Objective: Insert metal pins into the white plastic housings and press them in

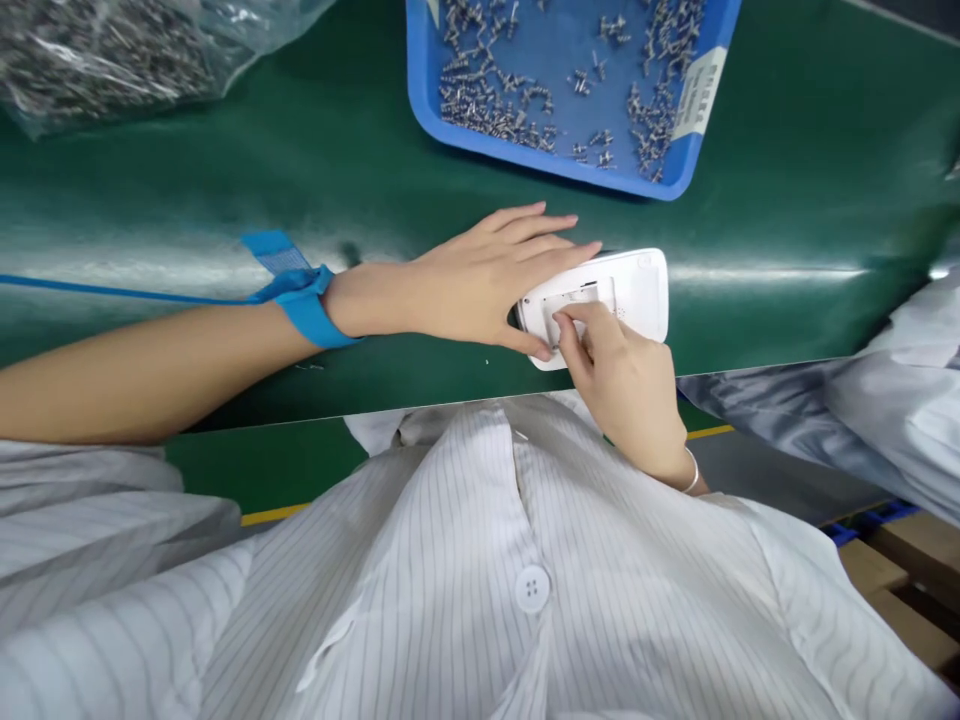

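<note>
A white plastic housing (634,290) with rounded corners lies on the green belt (300,170) close to its near edge. My left hand (480,280) rests on its left end, fingers flat over the top and thumb under the near side, holding it still. My right hand (619,375) comes from below, its fingertips pinched at a recessed slot in the housing's face; whether a small part sits between them is hidden. A blue wrist strap (311,305) with a blue cord circles my left wrist.
A blue tray (694,160) with several small metal parts stands at the far side of the belt. A clear bag (112,55) of metal parts lies at the far left. Another person's white sleeve (892,400) reaches in from the right. My striped white coat (525,580) fills the foreground.
</note>
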{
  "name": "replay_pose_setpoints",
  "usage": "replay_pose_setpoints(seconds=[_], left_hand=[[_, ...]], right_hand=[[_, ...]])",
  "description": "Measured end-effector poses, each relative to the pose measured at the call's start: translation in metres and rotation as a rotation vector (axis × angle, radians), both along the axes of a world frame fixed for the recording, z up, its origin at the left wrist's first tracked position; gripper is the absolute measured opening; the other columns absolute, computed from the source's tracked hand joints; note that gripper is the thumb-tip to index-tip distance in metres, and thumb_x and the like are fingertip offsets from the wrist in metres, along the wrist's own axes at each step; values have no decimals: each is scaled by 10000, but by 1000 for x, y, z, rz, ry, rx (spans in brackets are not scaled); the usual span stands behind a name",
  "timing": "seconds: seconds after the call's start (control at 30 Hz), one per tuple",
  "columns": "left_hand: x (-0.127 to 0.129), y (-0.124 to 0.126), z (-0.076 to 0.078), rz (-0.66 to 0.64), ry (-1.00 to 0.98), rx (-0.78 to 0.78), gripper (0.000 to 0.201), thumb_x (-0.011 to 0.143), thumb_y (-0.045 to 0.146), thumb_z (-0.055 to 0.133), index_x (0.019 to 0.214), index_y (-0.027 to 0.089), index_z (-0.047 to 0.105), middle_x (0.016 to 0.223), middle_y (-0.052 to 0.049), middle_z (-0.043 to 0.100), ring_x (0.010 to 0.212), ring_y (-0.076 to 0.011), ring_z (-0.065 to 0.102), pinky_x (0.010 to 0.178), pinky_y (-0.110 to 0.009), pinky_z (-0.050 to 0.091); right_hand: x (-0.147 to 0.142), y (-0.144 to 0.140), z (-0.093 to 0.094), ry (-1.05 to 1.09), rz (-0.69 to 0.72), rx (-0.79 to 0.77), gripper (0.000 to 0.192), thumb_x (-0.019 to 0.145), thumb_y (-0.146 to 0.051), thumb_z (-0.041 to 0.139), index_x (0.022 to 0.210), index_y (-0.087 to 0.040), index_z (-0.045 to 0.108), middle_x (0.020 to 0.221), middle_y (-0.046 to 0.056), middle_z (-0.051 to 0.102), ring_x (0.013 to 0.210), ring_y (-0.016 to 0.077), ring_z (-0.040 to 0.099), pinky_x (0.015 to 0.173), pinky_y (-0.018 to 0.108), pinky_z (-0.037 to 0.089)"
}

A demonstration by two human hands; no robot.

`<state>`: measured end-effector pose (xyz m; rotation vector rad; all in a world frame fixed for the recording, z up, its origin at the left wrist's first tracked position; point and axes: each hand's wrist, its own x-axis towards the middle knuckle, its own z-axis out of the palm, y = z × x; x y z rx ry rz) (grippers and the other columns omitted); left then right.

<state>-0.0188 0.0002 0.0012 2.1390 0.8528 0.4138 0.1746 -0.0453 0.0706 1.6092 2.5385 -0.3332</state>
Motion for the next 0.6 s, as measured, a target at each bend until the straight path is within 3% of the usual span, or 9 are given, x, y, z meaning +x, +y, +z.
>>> replay_pose_setpoints(seconds=[0.17, 0.3, 0.43, 0.6], left_hand=[[0, 2, -2, -1, -69, -38, 977, 842, 761, 525, 1584, 185, 257, 1576, -118, 393, 1515, -386, 208, 1250, -534, 81], [2, 3, -3, 2, -74, -75, 1022, 786, 783, 576, 1580, 217, 269, 1587, -83, 378, 1516, -406, 184, 1241, -564, 58], [-1, 8, -1, -13, -36, -104, 1071, 735, 775, 633, 1581, 229, 267, 1608, -48, 341, 1525, -395, 156, 1249, -543, 35], [-16, 23, 4, -103, -85, -235, 916, 772, 687, 660, 1548, 306, 357, 1599, 63, 349, 1531, -334, 182, 1284, -419, 65]], right_hand=[[-2, -12, 9, 208, 110, 43, 296, 1033, -343, 436, 994, -163, 668, 672, -7, 677, 535, 100, 564, 495, 279, 279], [-20, -25, 4, 275, 343, -57, 256, 1027, -280, 444, 1012, -167, 673, 795, 6, 724, 601, 98, 610, 507, 292, 324], [-60, -41, -14, 205, 637, -248, 374, 996, -109, 340, 1241, -151, 619, 878, 39, 706, 683, 119, 638, 495, 294, 349], [-106, -45, -38, 138, 668, -215, 571, 955, -50, 224, 1498, -135, 378, 960, 81, 679, 666, 134, 630, 497, 298, 388]])
